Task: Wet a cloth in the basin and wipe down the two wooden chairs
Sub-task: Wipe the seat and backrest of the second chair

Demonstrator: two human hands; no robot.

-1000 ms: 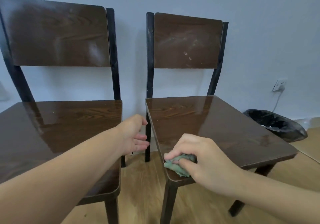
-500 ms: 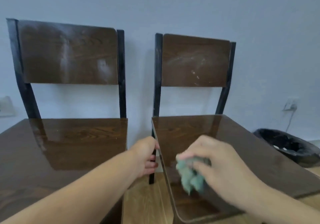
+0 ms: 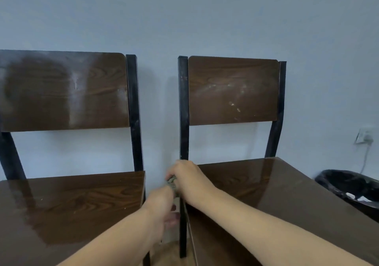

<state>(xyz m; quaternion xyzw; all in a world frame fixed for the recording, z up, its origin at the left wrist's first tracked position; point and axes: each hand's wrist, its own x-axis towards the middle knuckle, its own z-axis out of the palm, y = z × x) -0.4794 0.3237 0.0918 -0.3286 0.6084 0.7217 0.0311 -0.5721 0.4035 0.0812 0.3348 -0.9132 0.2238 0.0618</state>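
— Head view: where's the cloth now?
— Bunched in the right hand, whose grip is clenched around it, at the back left corner of the right chair seat, right by the black back post.
— And the other hand?
— The left hand sits in the gap between the two chairs, just under the cloth, fingers curled loosely; I can't tell whether its grip has anything in it.
— The left chair?
— Its seat shines, and pale smears run down its backrest. The right backrest has whitish specks. A black-lined bin stands on the floor beyond the right chair.
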